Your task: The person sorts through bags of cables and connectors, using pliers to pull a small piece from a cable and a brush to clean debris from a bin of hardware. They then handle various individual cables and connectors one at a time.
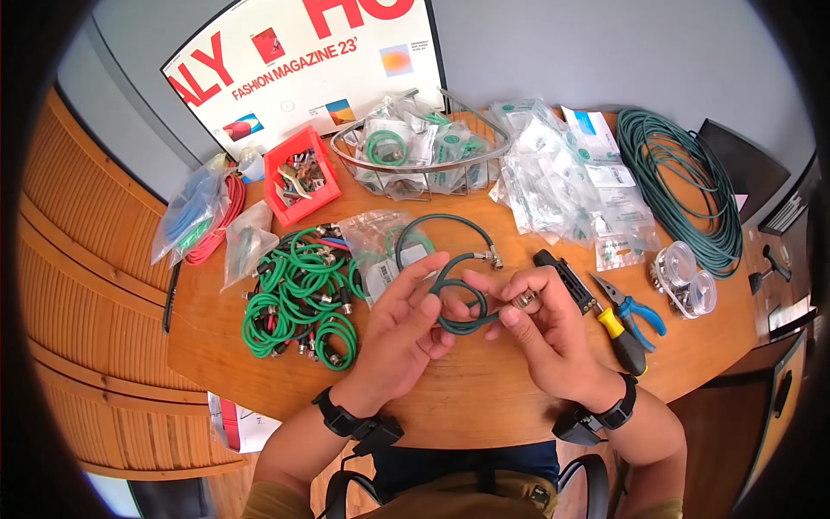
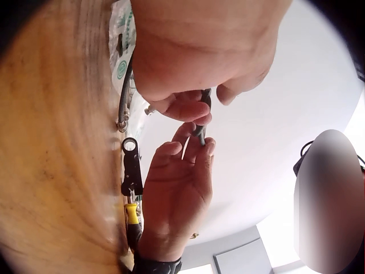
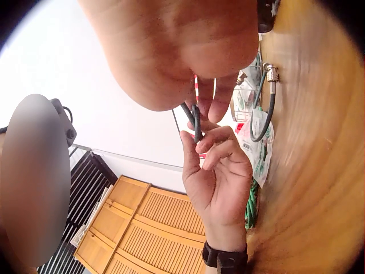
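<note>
A short dark green cable [image 1: 462,328] with metal BNC-type connectors is looped between the two hands above the table. My left hand [image 1: 399,336] holds the loop's left side between thumb and fingers. On the other side, my right hand [image 1: 553,336] pinches the cable near one metal connector [image 1: 525,299], which shows between thumb and fingers. The cable's other connector [image 1: 494,259] hangs free beyond the hands, and in the right wrist view that end [image 3: 272,74] appears close to the tabletop. In the left wrist view, both hands' fingers partly hide the loop.
Left lie bundled green cables [image 1: 298,298] and a red parts bin [image 1: 322,192]. Behind stand a wire basket [image 1: 497,156] of bagged cables and flat plastic bags [image 1: 553,186]. Right are a black tool [image 1: 566,281], a screwdriver [image 1: 622,344], blue pliers [image 1: 641,320], clear tubs [image 1: 692,294] and a big cable coil [image 1: 644,186].
</note>
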### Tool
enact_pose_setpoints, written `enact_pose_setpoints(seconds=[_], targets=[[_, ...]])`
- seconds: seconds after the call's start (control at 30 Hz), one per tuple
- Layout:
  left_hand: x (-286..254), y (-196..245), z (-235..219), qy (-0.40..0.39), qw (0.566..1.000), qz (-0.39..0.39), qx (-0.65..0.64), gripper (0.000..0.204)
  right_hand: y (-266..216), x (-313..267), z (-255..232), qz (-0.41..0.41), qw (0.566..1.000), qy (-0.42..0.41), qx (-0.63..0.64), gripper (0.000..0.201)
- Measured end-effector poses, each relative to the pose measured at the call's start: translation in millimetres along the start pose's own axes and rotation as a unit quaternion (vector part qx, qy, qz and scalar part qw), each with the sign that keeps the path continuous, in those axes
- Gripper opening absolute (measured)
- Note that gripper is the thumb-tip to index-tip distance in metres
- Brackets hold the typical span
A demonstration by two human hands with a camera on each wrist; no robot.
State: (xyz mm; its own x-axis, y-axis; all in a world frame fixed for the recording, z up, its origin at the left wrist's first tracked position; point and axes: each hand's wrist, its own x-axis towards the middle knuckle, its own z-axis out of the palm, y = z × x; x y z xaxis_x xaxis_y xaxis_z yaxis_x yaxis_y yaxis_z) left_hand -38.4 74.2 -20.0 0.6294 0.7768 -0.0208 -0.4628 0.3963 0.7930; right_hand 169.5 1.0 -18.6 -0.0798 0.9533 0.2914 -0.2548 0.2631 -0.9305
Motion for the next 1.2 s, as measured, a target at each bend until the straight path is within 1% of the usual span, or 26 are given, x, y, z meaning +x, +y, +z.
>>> enact_pose_setpoints(seconds=[0.03,0.1,0.13,0.2,0.23,0.3,0.33,0.4,0.43,0.5,0.53,0.6,0.73,0.8,0.83,0.9,0.93,1.0,1.13,1.2], targets=[[0.3,1.4,2.5,0.0,1.0,0.001,-0.002,0.04,-0.3,-0.5,0.3,0.0,1.0,-0.001,-0.002,0.018],[0.5,3.5,4.8,0.04,0.999,-0.032,-0.01,0.049,-0.4,-1.9,1.7,-0.022,0.998,0.002,-0.059,0.019],[1.0,3.1,2.3,0.04,0.999,-0.03,-0.012,0.049,-0.7,-2.5,2.1,-0.021,0.998,0.0,-0.061,0.019],[2.4,0.7,-5.3,0.033,0.997,-0.068,0.01,0.045,-1.3,-3.7,2.4,-0.023,0.995,-0.004,-0.1,0.022],[2.5,-0.7,-5.8,0.034,0.997,-0.067,0.008,0.045,-1.3,-2.8,2.1,-0.021,0.995,-0.006,-0.101,0.022],[3.9,-2.8,-5.6,0.026,0.999,-0.024,-0.013,0.037,-1.2,0.0,1.3,-0.048,0.989,-0.022,-0.139,0.027],[3.6,-2.2,-5.6,0.026,0.999,-0.024,-0.014,0.037,-0.9,0.2,1.5,-0.048,0.989,-0.022,-0.139,0.027],[2.8,0.0,-4.6,0.032,0.999,-0.005,-0.02,0.031,-0.6,1.2,2.4,-0.017,0.992,0.016,-0.124,0.03],[2.9,0.6,-4.0,0.032,0.999,-0.004,-0.021,0.031,-0.4,2.2,3.9,-0.017,0.992,0.015,-0.125,0.03],[2.3,1.2,-3.6,0.036,0.999,-0.008,-0.03,0.027,1.3,4.1,7.7,-0.004,0.995,0.091,0.032,0.025],[2.2,0.2,-5.0,0.037,0.999,-0.006,-0.031,0.027,1.3,4.2,6.2,-0.004,0.996,0.089,0.032,0.025],[2.5,-2.8,-8.8,0.014,0.999,-0.013,-0.047,0.027,1.5,3.5,1.8,0.042,0.99,0.121,0.06,0.021],[1.2,-3.2,-6.2,-0.002,0.999,-0.008,-0.036,0.028,3.2,4.7,-2.8,0.043,0.991,0.119,0.037,0.024],[0.2,-1.3,-5.5,-0.016,0.999,-0.031,-0.024,0.03,2.7,4.3,-8.1,0.093,0.99,0.101,0.041,0.028],[0.2,-2.0,-6.2,-0.017,0.999,-0.031,-0.024,0.03,1.3,5.0,-8.8,0.093,0.99,0.102,0.041,0.028],[0.5,-3.7,-7.8,-0.015,0.999,-0.033,-0.022,0.031,-2.4,6.0,-9.6,0.112,0.99,0.083,0.018,0.04],[0.6,-3.0,-7.5,-0.016,0.999,-0.034,-0.022,0.031,-3.0,5.5,-8.7,0.111,0.99,0.084,0.018,0.04],[0.4,-1.2,-6.9,0.008,0.999,-0.04,-0.034,0.032,-3.4,4.3,-5.9,0.076,0.994,0.065,0.041,0.049],[0.7,-0.9,-5.6,0.002,0.999,-0.033,-0.018,0.032,-3.4,5.9,-8.2,0.048,0.992,0.09,0.075,0.057],[0.6,-2.1,-2.8,0.014,1.0,-0.026,-0.011,0.032,-4.3,8.8,-6.2,0.052,0.981,0.172,0.07,0.059]])
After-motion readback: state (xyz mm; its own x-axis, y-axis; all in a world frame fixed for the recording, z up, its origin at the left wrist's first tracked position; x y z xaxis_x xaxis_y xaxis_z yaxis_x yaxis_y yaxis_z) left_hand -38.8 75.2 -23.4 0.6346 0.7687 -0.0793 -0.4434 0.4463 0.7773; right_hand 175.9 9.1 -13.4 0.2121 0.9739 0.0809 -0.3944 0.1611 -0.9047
